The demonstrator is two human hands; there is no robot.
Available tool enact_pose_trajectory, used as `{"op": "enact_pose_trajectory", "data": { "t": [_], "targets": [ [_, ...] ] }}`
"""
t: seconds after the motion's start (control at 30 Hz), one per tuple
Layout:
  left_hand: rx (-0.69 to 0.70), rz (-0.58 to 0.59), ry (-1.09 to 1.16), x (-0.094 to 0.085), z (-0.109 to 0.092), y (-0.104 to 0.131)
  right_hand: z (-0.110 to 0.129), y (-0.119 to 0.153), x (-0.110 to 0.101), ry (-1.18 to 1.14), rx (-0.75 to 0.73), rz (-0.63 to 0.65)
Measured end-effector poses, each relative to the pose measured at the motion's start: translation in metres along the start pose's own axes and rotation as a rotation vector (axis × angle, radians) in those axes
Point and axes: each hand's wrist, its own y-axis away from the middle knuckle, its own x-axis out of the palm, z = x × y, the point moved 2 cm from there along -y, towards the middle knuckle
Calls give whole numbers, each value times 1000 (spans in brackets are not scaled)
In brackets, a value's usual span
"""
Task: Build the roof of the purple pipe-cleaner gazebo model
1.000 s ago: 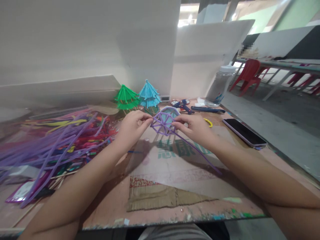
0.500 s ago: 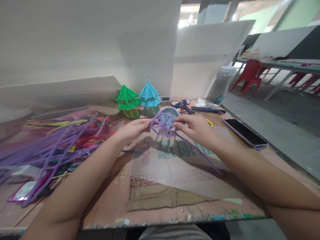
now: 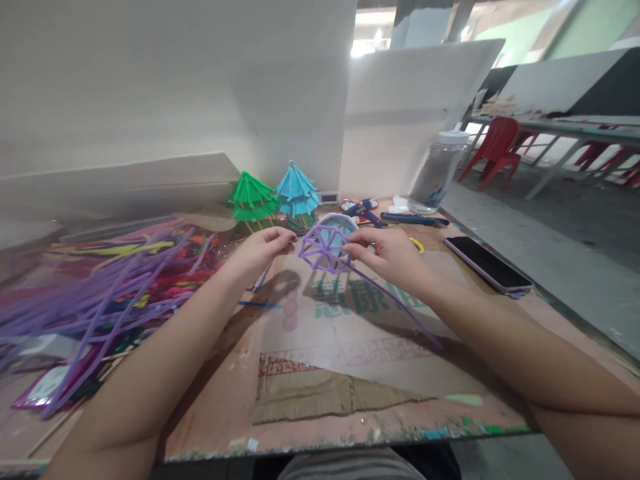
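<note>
My right hand (image 3: 383,253) pinches the right rim of a purple pipe-cleaner wheel (image 3: 324,250), a spoked round frame with a pale blue piece behind it. From the wheel's lower right, a long purple pipe-cleaner end (image 3: 395,300) slants down toward the cardboard. Just left of the wheel is my left hand (image 3: 267,247), its thumb and finger pressed together near the rim with a small gap showing. Whether anything sits between those fingertips is too small to tell. Beneath both hands lies a cardboard sheet (image 3: 330,393) with green printed characters.
Loose purple pipe cleaners (image 3: 100,293) heap up at left. Behind stand a green model hut (image 3: 253,200) and a blue one (image 3: 297,190). Toward the right are a glue gun (image 3: 367,212), a box cutter (image 3: 414,219), a clear bottle (image 3: 437,173) and a phone (image 3: 487,263).
My left hand has let go of the wheel's left rim and drawn back slightly to the left. My right hand keeps hold of the wheel. The whole view has shifted a little.
</note>
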Motion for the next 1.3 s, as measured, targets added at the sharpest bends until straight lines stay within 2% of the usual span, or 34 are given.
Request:
{"op": "enact_pose_trajectory", "data": {
  "t": [0.2,0.27,0.37,0.57,0.7,0.8,0.93,1.03,1.13,1.23,1.3],
  "targets": [
    [129,-142,196,6,-38,14,-10,-3,2,14,44,6],
    [173,-176,71,11,-43,20,-10,-3,3,26,38,5],
    [228,-200,-251,20,-44,29,-5,1,6,54,0,-8],
    [483,-114,-761,36,-46,41,4,10,12,154,-156,-32],
    [578,-63,-980,41,-46,44,7,12,13,194,-229,-72],
    [605,-46,-1044,43,-46,46,7,12,13,206,-224,-75],
    [578,-20,-959,44,-49,46,5,10,13,179,-172,-29],
    [537,-79,-807,42,-52,45,4,9,12,160,-132,-9],
    [456,-131,-524,38,-57,44,4,9,10,146,-102,9],
    [326,-92,-182,37,-61,45,4,9,10,122,-71,8],
    [275,-63,-42,36,-64,46,4,8,9,98,-46,-9]
  ]
}}
